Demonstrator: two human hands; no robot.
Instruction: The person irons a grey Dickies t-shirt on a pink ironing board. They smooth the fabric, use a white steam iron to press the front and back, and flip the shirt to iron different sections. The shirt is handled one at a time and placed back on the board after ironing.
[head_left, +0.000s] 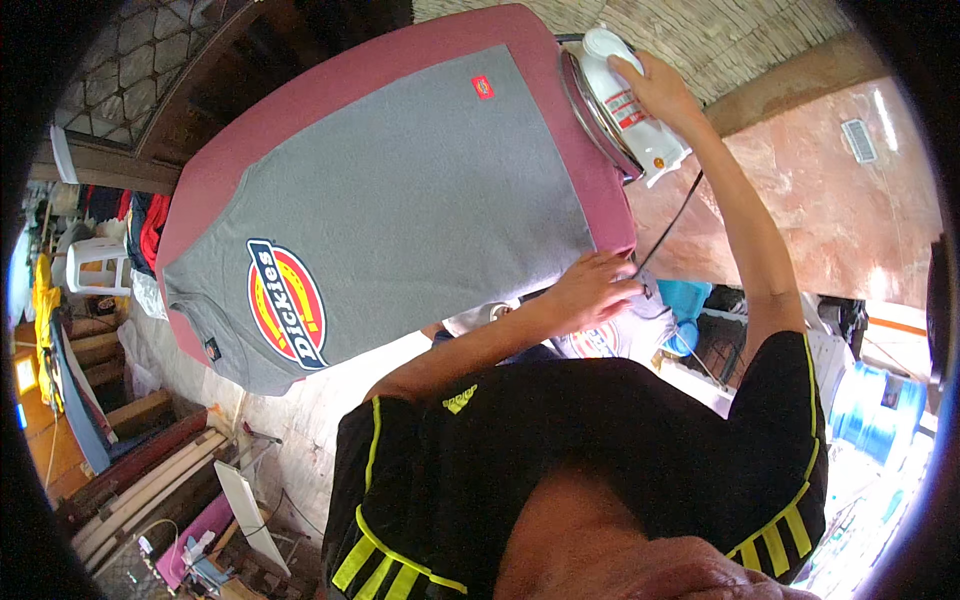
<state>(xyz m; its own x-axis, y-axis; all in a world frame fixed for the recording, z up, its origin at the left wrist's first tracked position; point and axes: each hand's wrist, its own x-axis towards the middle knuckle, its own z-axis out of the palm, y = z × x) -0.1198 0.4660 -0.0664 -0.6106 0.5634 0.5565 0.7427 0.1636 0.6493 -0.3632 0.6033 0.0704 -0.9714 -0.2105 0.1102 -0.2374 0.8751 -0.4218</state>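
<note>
A grey T-shirt [400,180] with a large round printed logo and a small red label lies flat on a maroon-covered ironing board [330,75]. At the board's right end stands a white clothes iron [622,105], tipped up with its metal soleplate toward the shirt. My right hand [655,92] is closed around the iron's handle. Down at the shirt's lower right corner, my left hand [590,292] rests by the board's edge with its fingers loosely apart. Whether those fingertips touch the hem is hard to make out.
A dark power cord [672,225] runs down from the iron past my left hand. Pale printed cloth [600,340] sits below the board's near edge. A white plastic chair [98,265] stands left, and a blue water jug [878,412] at right.
</note>
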